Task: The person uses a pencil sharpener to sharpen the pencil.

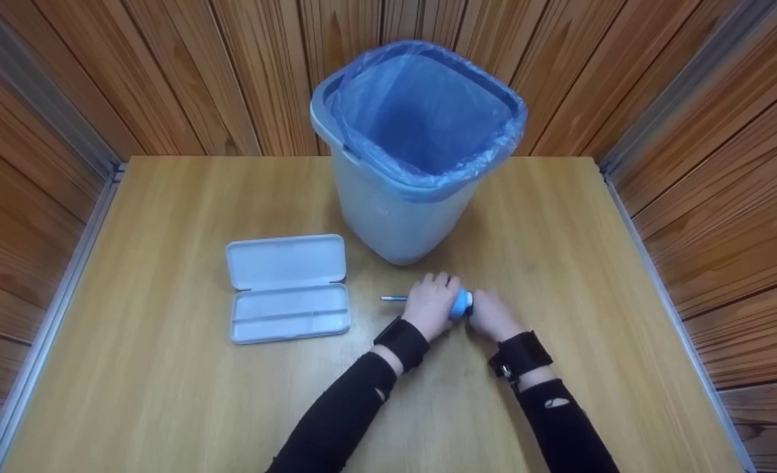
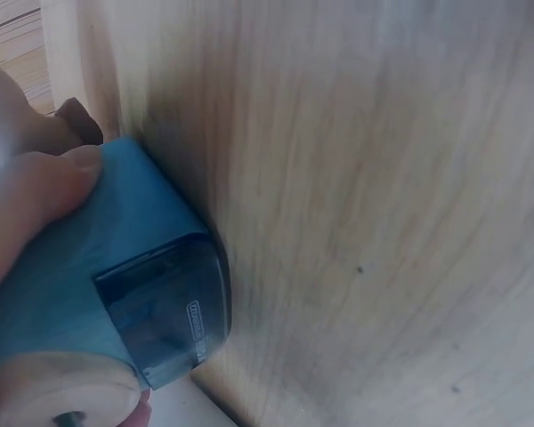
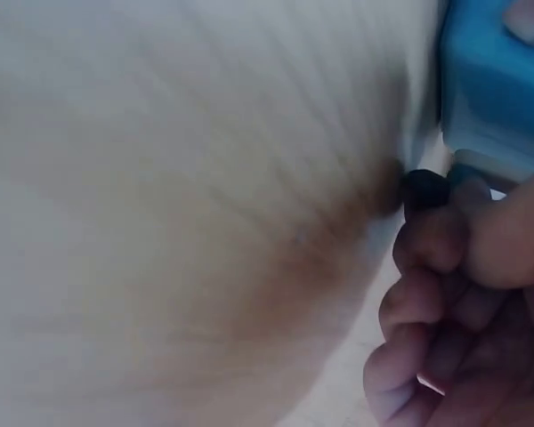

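1. My left fingers [image 2: 40, 191] curl over a blue, box-shaped desktop sharpener [image 2: 53, 267] with a dark see-through window; thumb pressed on its top.
2. My right hand [image 1: 492, 316] pinches a small dark rounded knob [image 3: 425, 189] at the sharpener's right end, fingers tightly curled.
3. Slim pencil-like rod [image 1: 393, 298] sticks out left, past my left hand [image 1: 431, 302]; its inner end is hidden in head view.
4. Sharpener sits low at the light wooden tabletop [image 1: 165, 394], front of the bin.
5. Left of the rod, apart: pale plastic hinged case [image 1: 286, 263], lid open.
6. Behind: pale plastic bin [image 1: 401, 223], blue translucent liner [image 1: 421, 118].
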`<move>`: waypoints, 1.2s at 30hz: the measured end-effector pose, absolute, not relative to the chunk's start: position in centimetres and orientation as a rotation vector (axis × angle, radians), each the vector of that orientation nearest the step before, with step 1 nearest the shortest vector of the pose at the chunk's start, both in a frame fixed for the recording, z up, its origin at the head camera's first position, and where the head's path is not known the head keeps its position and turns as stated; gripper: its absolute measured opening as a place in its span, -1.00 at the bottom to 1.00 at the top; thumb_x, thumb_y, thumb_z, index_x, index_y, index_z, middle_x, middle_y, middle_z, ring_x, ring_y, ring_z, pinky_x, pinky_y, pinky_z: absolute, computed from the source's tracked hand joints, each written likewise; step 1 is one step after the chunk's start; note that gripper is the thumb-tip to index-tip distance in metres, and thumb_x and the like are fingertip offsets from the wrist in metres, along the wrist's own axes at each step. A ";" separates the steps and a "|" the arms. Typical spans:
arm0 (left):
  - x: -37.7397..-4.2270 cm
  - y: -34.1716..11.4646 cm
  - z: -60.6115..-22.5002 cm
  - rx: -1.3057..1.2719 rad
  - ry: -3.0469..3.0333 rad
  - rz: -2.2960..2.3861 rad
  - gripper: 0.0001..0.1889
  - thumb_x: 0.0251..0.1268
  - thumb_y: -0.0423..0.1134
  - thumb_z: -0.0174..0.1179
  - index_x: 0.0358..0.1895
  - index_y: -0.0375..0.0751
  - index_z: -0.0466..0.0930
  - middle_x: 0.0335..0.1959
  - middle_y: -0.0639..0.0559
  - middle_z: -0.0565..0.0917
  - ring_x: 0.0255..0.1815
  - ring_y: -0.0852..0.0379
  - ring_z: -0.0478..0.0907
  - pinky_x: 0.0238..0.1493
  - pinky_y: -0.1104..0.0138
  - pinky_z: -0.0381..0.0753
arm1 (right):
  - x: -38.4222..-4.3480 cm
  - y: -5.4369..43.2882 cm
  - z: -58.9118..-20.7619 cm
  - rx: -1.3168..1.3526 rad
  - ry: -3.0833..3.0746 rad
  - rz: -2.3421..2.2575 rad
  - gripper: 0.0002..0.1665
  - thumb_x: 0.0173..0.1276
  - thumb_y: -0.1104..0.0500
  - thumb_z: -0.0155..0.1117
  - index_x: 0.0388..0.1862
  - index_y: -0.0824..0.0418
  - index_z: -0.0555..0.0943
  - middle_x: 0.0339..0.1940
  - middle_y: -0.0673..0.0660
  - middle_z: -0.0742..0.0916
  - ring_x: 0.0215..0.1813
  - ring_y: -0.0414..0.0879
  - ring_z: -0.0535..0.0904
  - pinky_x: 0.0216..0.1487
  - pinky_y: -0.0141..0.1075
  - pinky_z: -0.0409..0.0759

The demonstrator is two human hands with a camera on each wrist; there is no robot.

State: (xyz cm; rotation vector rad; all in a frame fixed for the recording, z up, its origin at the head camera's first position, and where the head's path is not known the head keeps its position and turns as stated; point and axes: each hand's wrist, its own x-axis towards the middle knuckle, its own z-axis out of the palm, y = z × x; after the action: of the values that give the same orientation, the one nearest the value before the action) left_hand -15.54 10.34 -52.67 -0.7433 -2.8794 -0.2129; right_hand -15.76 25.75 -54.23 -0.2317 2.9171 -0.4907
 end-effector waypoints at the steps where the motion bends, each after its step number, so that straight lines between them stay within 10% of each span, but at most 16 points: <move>1: -15.5 10.3 -52.7 -0.740 -2.873 -0.214 -0.37 -0.17 0.06 0.57 0.03 -0.07 0.55 -0.10 0.04 0.68 -0.17 0.05 0.61 -0.26 0.26 0.65 | -15.5 25.7 -54.2 -0.236 2.924 -0.479 -0.94 0.02 0.42 0.18 -0.54 0.29 0.55 -0.53 0.24 0.64 -0.48 0.09 0.49 -0.42 0.00 0.52; 36: -15.5 10.4 -52.7 -0.733 -2.869 -0.215 -0.33 -0.22 0.07 0.60 0.04 -0.04 0.56 -0.09 0.04 0.68 -0.15 0.04 0.63 -0.25 0.25 0.69 | -12.2 26.3 -48.3 -0.322 3.075 -0.616 -0.85 0.16 0.46 0.24 -0.35 0.29 0.70 -0.45 0.25 0.77 -0.40 0.15 0.69 -0.41 -0.04 0.59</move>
State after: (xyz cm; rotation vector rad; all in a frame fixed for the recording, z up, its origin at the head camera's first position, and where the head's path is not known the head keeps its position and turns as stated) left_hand -15.50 10.38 -52.74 -0.7334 -2.8687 -0.2146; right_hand -12.19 26.34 -48.34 -0.3222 3.0750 -0.6163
